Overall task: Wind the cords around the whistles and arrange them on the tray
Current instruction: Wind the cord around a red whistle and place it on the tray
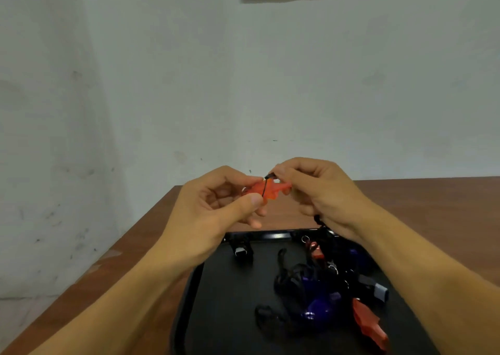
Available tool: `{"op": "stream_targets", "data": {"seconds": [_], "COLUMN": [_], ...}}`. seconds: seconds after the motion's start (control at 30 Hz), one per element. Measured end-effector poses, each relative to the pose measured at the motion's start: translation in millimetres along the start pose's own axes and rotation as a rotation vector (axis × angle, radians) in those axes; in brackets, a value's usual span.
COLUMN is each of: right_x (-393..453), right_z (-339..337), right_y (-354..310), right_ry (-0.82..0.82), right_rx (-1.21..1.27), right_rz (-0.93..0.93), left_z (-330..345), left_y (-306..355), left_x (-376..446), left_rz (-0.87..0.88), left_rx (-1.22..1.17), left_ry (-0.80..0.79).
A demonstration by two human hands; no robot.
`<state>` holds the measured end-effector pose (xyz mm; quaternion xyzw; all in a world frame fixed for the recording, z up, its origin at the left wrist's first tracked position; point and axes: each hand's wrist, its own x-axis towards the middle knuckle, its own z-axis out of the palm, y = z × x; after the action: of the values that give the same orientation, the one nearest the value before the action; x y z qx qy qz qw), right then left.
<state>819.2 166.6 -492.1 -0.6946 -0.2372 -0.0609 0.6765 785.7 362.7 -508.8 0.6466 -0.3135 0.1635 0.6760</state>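
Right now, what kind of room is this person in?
Probably a plain workroom, not a home kitchen or shop: a bare scuffed wall, a brown wooden table pushed against it, and a black tray of whistles being sorted.

Left hand (213, 208) grips orange plastic whistle (266, 189); right hand (319, 192) fingers pinch thin black cord (266, 185) crossing it, above black tray (230, 300).
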Motion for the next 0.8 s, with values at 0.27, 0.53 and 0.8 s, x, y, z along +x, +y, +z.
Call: {"op": "stream_targets", "data": {"seconds": [0.27,0.53,0.8], "right_x": [4,1,-5], "right_z": [10,17,14], "right_y": [68,78,65], "right_ry": [-0.035,-0.005,-0.052], "right_rx": [0.049,-0.548,-0.797], "right_rz": [0.122,-0.194,-0.292], "left_z": [1,2,-11], "left_y": [-55,-69,-75], "left_x": [4,6,3], "left_rz": [-0.130,-0.123,-0.063], "left_rx": [-0.186,-0.055,0.339], "left_ry": [0.166,0.326,0.214]}}
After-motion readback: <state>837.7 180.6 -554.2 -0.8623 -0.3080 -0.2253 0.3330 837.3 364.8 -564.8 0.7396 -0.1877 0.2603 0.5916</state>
